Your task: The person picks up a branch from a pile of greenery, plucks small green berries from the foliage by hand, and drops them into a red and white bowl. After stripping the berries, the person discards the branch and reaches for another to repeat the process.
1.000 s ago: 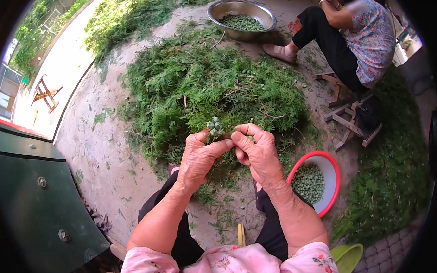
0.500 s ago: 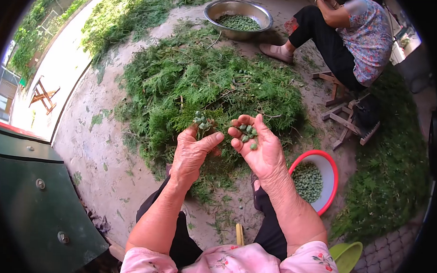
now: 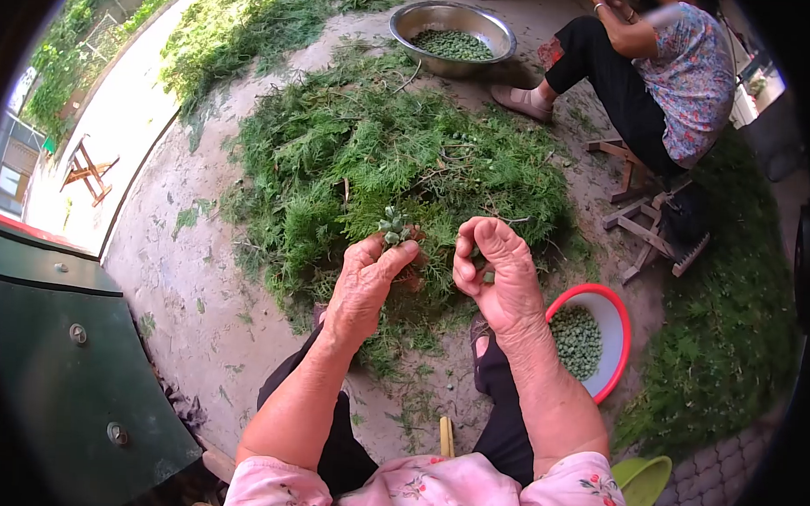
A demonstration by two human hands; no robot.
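Note:
My left hand (image 3: 359, 292) pinches a small evergreen sprig with green cones (image 3: 393, 224) between thumb and fingers, the cones pointing up. Close by on the right, my right hand (image 3: 511, 288) is turned palm up with its fingers curled in. Some loose green cones (image 3: 488, 277) show inside it, partly hidden by the fingers. Both hands are over a pile of cut evergreen branches (image 3: 328, 161). Beside my right forearm is a white bowl with a red rim (image 3: 626, 341), partly filled with green cones (image 3: 576, 341).
At the back stands a metal basin (image 3: 452, 67) holding green cones. A person (image 3: 697, 76) sits at the upper right, near a wooden folding stool (image 3: 642, 230). More cut greenery (image 3: 714, 353) lies along the right. A dark green panel (image 3: 70, 384) is at lower left.
My right hand's fingers have curled over the cones that lay exposed in the palm. The left hand still pinches the sprig. The whole view has shifted slightly.

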